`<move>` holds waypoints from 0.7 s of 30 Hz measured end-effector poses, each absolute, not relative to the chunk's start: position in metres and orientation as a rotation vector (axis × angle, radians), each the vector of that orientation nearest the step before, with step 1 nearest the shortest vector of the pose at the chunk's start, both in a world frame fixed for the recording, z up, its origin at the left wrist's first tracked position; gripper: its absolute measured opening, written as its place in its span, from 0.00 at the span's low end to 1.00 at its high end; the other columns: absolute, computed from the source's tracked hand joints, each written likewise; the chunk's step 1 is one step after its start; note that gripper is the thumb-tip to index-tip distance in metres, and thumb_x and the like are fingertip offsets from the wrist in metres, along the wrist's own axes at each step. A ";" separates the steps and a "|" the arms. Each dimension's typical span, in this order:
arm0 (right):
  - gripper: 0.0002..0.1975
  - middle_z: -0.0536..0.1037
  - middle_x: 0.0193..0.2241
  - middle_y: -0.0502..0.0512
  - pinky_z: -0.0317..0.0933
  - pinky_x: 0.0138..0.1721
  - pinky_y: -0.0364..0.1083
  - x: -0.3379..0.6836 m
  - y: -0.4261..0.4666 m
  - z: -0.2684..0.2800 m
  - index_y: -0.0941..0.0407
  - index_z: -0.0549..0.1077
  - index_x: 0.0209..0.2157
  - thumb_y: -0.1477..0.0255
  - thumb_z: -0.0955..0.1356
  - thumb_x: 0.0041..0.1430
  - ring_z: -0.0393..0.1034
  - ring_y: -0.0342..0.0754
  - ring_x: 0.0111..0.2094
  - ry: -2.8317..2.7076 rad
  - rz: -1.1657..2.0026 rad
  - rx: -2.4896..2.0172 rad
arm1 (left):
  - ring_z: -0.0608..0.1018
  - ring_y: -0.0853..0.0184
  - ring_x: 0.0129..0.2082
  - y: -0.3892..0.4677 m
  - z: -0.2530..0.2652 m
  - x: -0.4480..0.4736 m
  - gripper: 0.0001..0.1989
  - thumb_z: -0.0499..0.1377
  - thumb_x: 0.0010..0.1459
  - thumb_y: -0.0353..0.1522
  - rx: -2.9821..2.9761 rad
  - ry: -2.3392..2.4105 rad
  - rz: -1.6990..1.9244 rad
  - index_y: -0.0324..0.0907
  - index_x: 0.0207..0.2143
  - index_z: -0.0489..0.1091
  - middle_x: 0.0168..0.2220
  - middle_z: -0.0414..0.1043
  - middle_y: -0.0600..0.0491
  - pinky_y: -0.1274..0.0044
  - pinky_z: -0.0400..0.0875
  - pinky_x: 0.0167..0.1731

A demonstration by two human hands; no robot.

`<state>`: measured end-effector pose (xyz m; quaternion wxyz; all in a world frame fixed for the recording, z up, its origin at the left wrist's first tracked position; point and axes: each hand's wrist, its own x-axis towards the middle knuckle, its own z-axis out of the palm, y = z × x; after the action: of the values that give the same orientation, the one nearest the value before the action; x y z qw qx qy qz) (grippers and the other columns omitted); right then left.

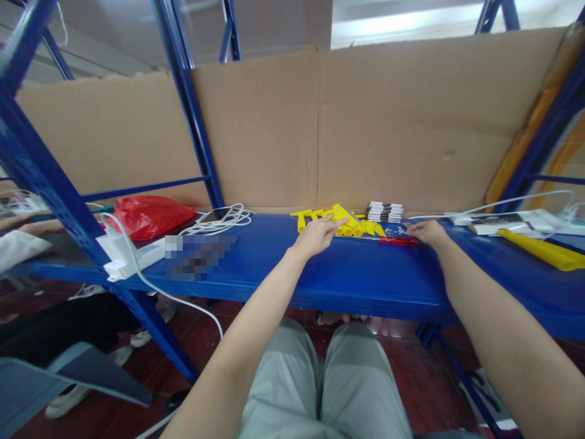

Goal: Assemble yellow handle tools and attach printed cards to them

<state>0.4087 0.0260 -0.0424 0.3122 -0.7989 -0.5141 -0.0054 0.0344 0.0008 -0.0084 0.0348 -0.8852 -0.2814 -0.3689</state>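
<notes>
On the blue shelf (269,256), the left hand (319,235) reaches out with its fingers nearly straight against a broad yellow piece (339,211) amid a cluster of smaller yellow parts (357,230), and whether it grips that piece or merely touches it I cannot tell. The right hand (428,233) has its fingers drawn together beside some small pale bits (395,231) (too tiny to make out), and what it may be pinching cannot be told. A red-handled tool (398,242) lies just in front of those bits, with a white stack (385,213) behind them near the cardboard (388,122).
</notes>
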 end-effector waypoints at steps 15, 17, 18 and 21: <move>0.04 0.78 0.25 0.53 0.67 0.36 0.52 0.391 0.015 -0.030 0.52 0.78 0.23 0.68 0.73 0.42 0.73 0.53 0.30 -1.283 0.047 -2.255 | 0.68 0.61 0.58 0.003 -0.010 0.035 0.20 0.53 0.61 0.25 -2.758 -0.842 -1.160 0.46 0.54 0.69 0.56 0.68 0.46 0.64 0.64 0.56; 0.04 0.78 0.25 0.54 0.67 0.37 0.53 0.393 0.017 -0.031 0.52 0.78 0.22 0.67 0.73 0.42 0.73 0.53 0.30 -1.279 0.057 -2.264 | 0.68 0.61 0.58 0.004 -0.010 0.034 0.20 0.53 0.61 0.25 -2.755 -0.833 -1.166 0.47 0.54 0.69 0.55 0.69 0.47 0.64 0.64 0.56; 0.04 0.78 0.24 0.54 0.67 0.37 0.53 0.395 0.018 -0.032 0.52 0.78 0.22 0.67 0.73 0.42 0.74 0.53 0.30 -1.280 0.061 -2.265 | 0.68 0.61 0.58 0.004 -0.010 0.034 0.20 0.53 0.61 0.26 -2.752 -0.831 -1.166 0.47 0.54 0.69 0.55 0.69 0.47 0.64 0.64 0.56; 0.04 0.76 0.21 0.54 0.67 0.35 0.53 0.403 0.025 -0.040 0.53 0.77 0.20 0.67 0.73 0.41 0.73 0.54 0.28 -1.328 0.030 -2.206 | 0.69 0.62 0.58 0.005 -0.011 0.034 0.20 0.53 0.62 0.26 -2.735 -0.830 -1.160 0.46 0.54 0.69 0.55 0.69 0.47 0.65 0.64 0.56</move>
<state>0.4030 0.0245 -0.0402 0.2792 -0.8226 -0.4953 0.0114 0.0343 0.0047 -0.0107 0.0284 -0.8864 -0.2689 -0.3758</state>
